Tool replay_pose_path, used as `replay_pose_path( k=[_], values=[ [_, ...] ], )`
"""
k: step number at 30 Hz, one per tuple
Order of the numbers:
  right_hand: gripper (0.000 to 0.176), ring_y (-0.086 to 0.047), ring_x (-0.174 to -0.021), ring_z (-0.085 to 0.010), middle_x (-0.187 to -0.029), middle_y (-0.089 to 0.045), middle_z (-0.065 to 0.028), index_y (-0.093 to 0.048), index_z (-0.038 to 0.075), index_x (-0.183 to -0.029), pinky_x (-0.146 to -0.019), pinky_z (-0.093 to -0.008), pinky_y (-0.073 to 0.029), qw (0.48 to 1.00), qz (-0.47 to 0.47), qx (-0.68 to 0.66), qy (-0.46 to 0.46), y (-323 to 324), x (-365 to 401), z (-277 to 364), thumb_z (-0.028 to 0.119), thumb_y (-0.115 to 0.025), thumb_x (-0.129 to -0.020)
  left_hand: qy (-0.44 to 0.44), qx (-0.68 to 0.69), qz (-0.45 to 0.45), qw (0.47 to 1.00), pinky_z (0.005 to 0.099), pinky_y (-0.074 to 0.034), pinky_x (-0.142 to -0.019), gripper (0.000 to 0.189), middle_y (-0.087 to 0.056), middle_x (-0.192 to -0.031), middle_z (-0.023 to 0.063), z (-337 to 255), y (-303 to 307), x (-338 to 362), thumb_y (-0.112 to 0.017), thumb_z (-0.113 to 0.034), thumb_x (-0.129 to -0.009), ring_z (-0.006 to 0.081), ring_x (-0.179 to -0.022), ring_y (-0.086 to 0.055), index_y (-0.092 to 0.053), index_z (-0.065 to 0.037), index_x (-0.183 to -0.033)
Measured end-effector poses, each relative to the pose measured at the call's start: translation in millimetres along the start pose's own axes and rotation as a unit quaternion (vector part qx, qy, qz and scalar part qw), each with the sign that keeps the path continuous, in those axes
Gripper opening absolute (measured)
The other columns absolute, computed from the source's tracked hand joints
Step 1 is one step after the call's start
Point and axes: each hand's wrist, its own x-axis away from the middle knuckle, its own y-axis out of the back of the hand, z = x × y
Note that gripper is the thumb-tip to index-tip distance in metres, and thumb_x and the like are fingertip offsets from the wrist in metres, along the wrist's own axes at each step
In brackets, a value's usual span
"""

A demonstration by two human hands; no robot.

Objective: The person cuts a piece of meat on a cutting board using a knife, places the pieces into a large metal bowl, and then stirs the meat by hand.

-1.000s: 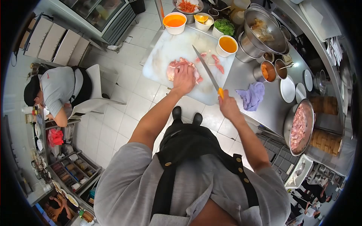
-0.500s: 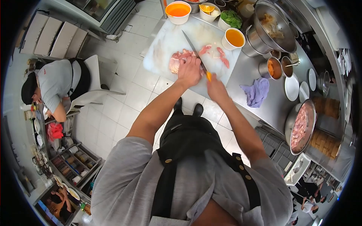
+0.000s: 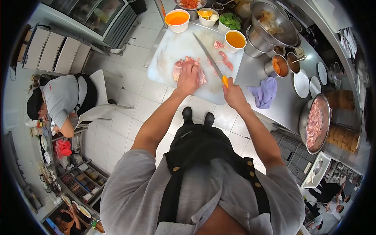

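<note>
On the white cutting board (image 3: 162, 58) lies a piece of raw meat (image 3: 201, 76), pink with pale skin or fat. My left hand (image 3: 188, 79) is on top of it, fingers curled over the meat and covering its middle. My right hand (image 3: 235, 96) grips the yellow handle of a long kitchen knife (image 3: 209, 56). The blade points away from me and to the left, right of the meat and apart from it. Smaller cut strips of meat (image 3: 226, 60) lie beyond the blade, near the board's right side.
Tubs of orange liquid (image 3: 177, 20) and amber liquid (image 3: 235, 40) stand at the board's edges, near green leaves (image 3: 230, 21). A purple cloth (image 3: 264, 93), white plates (image 3: 301, 84) and a bowl of raw meat (image 3: 315, 123) are to the right. A person (image 3: 58, 98) sits at left.
My right hand has drawn the knife to the right, away from the meat and my left hand. Another small cut piece now shows near the amber tub. The view has shifted slightly.
</note>
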Motion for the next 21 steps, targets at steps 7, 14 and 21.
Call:
replay_pose_path(
  k=[7, 14, 21],
  values=[
    [0.029, -0.059, -0.070, -0.0505, -0.072, -0.059, -0.0312, -0.039, -0.001, -0.107, -0.062, -0.0580, -0.046, 0.997, 0.012, -0.076, -0.001, -8, 54, 0, 0.018, -0.053, -0.091, 0.076, -0.039, 0.074, 0.994, 0.0449, -0.033, -0.092, 0.042, -0.050, -0.110, 0.0157, -6, 3, -2, -0.060, -0.014, -0.076, 0.0324, -0.109, -0.045, -0.051, -0.001, -0.115],
    [0.028, -0.058, -0.071, -0.0516, -0.074, -0.059, -0.0318, -0.042, 0.001, -0.107, -0.063, -0.0579, -0.045, 0.999, -0.039, -0.032, 0.008, 35, 34, -6, 0.020, -0.054, -0.091, 0.041, -0.064, 0.191, 0.979, 0.0444, -0.034, -0.096, 0.042, -0.051, -0.115, 0.0161, -15, 21, -4, -0.065, -0.011, -0.067, 0.0316, -0.115, -0.045, -0.057, 0.000, -0.107],
    [0.029, -0.061, -0.074, -0.0483, -0.076, -0.060, -0.0319, -0.041, 0.001, -0.108, -0.065, -0.0566, -0.048, 0.999, -0.006, 0.010, -0.033, 6, 45, -56, 0.021, -0.054, -0.091, 0.477, 0.386, 0.191, 0.767, 0.0345, -0.049, -0.080, 0.019, -0.065, -0.085, 0.0082, 52, 67, -63, -0.059, -0.015, -0.085, 0.0174, -0.082, -0.062, -0.064, 0.001, -0.095]
  ],
)
